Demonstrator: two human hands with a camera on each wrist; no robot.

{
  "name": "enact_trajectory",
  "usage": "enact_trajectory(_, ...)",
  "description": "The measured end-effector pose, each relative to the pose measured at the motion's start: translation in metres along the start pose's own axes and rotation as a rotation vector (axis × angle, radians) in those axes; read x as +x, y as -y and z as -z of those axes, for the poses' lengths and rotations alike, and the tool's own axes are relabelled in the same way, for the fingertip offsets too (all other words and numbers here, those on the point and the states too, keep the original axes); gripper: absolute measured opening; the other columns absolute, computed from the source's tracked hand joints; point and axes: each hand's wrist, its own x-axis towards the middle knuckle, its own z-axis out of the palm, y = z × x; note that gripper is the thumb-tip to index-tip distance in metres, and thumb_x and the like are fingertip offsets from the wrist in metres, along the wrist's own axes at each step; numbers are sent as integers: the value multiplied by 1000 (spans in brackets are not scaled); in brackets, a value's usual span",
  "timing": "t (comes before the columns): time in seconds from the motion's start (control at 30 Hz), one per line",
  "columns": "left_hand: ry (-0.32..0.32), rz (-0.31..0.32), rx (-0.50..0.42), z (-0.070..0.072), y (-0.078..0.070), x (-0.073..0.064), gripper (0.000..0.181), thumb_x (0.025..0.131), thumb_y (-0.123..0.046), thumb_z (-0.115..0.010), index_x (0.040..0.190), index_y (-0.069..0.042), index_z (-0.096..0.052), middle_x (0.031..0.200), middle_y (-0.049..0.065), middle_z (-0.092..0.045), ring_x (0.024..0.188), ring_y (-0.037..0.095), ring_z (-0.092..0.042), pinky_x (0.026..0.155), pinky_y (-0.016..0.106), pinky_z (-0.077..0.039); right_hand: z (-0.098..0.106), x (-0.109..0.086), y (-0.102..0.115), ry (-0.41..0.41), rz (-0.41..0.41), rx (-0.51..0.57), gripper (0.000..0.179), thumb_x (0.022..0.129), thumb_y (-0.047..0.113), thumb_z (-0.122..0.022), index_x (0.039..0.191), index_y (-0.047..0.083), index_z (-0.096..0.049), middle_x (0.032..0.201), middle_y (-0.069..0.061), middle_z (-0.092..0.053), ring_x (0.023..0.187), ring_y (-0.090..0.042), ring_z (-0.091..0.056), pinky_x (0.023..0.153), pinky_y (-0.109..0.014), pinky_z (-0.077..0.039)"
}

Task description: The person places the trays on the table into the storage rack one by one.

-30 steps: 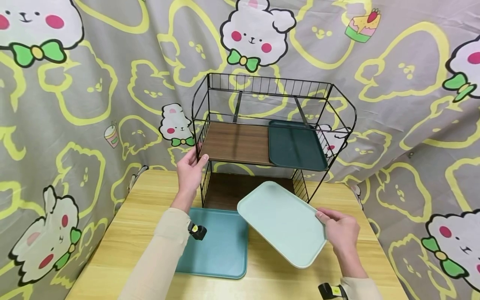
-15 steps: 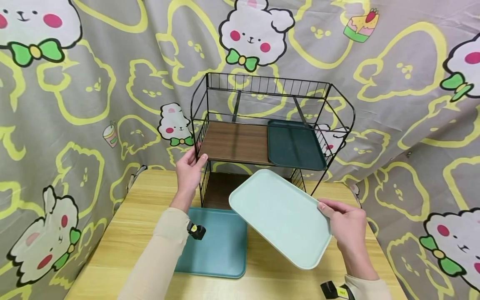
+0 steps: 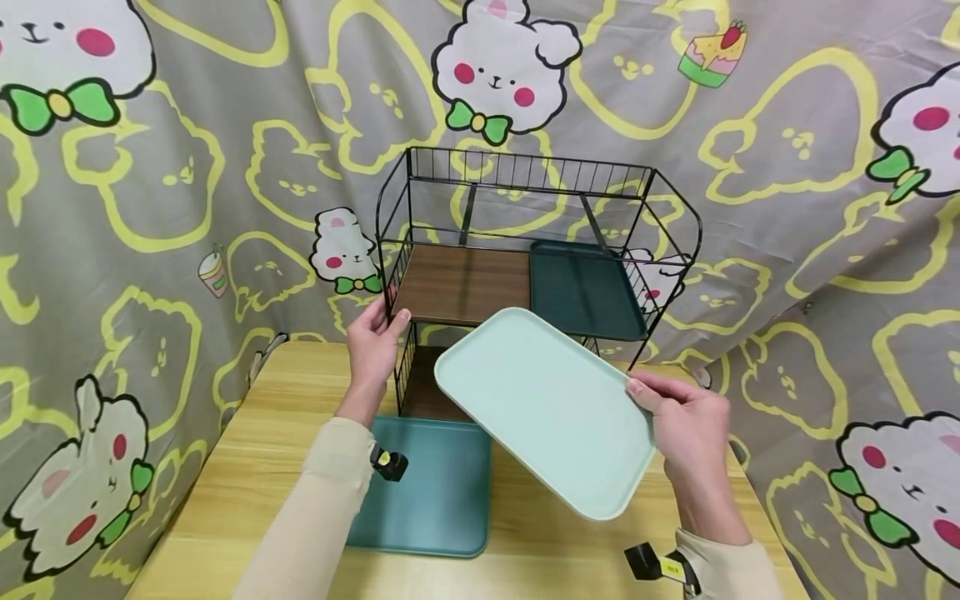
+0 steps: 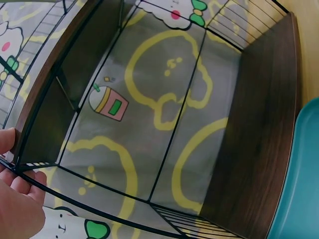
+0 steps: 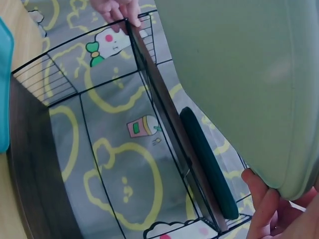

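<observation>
My right hand (image 3: pixel 693 425) pinches the right edge of a pale green rectangular tray (image 3: pixel 547 408), thumb on top. The tray hangs tilted in the air before a black wire rack with brown boards. In the head view its far corner overlaps the front edge of the rack's upper board (image 3: pixel 465 279). The tray's underside (image 5: pixel 239 74) fills much of the right wrist view, fingers (image 5: pixel 266 209) beneath it. My left hand (image 3: pixel 372 350) holds the rack's front left corner at that board, thumb in front. A dark green tray (image 3: pixel 585 287) lies on the board's right half.
A teal tray (image 3: pixel 442 492) lies on the wooden table (image 3: pixel 247 492) in front of the rack, partly beneath my left forearm. The rack's lower board (image 4: pixel 259 129) is partly hidden by the pale tray in the head view. A patterned curtain (image 3: pixel 285 167) hangs close behind.
The pale green tray has risen and shifted left toward the upper board, carried by my right hand. My left hand stays on the rack corner. The other trays have not moved.
</observation>
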Motion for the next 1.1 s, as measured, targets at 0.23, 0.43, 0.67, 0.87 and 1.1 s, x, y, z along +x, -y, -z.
enact_trajectory(0.23,-1,-8,7,1,2,1,49,103,-14,-71,151,-17,-61,158,6,-58,147,20,-56,121,35,-48,-14,-2,11,-24,21,63,17,91,18,-86,106,10,-86,75,19,-74,66,-5,-73,61,-22,-63)
enact_trajectory(0.43,-6,-1,5,0,1,1,49,103,-13,-71,151,-16,-61,157,8,-59,145,22,-57,121,34,-48,-28,-2,15,-75,21,123,16,91,16,-86,104,8,-86,75,19,-74,69,-5,-73,63,-20,-63)
enact_trajectory(0.67,-10,3,12,0,1,1,49,103,-14,-71,150,-17,-62,156,8,-60,145,23,-58,120,36,-49,-40,-3,16,-122,34,122,18,91,17,-85,105,6,-85,81,15,-75,79,-9,-71,64,-18,-62)
enact_trajectory(0.87,-12,9,18,0,2,2,48,103,-14,-72,150,-18,-62,156,7,-59,144,22,-58,120,35,-49,-50,-5,16,-166,44,129,11,90,17,-86,100,10,-87,79,15,-76,84,-12,-69,63,-16,-60)
enact_trajectory(1.1,-11,17,17,0,2,3,49,103,-15,-71,151,-17,-61,157,5,-60,146,21,-57,121,35,-48,-63,-7,17,-207,81,110,14,91,17,-86,101,8,-86,93,-1,-80,78,-8,-69,63,-15,-59)
